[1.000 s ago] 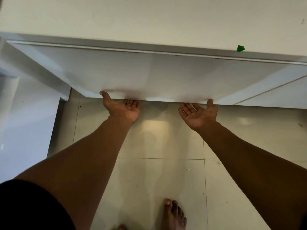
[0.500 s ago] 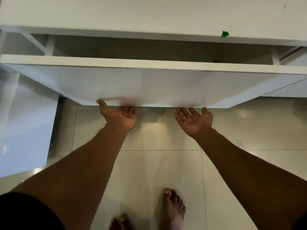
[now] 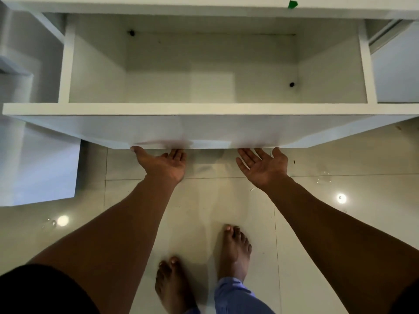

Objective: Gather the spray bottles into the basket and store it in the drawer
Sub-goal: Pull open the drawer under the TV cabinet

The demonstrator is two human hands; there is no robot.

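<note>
Both palms-up, the left hand (image 3: pixel 166 162) and right hand (image 3: pixel 263 165) are hooking fingers, their tips hidden, under the drawer (image 3: pixel 204 132) front at twelve o'clock; rigid, probably sliding easily.

2 hands (image 3: pixel 164 163) (image 3: pixel 263 165) under open drawer (image 3: pixel 204 130)

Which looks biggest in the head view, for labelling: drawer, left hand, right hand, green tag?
1. Drawer.
2. Left hand and right hand: alike, not ranked.
3. Green tag, smallest, though farthest from the camera.

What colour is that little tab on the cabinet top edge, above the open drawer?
Green. The tab shows at the top right of the head view.
</note>
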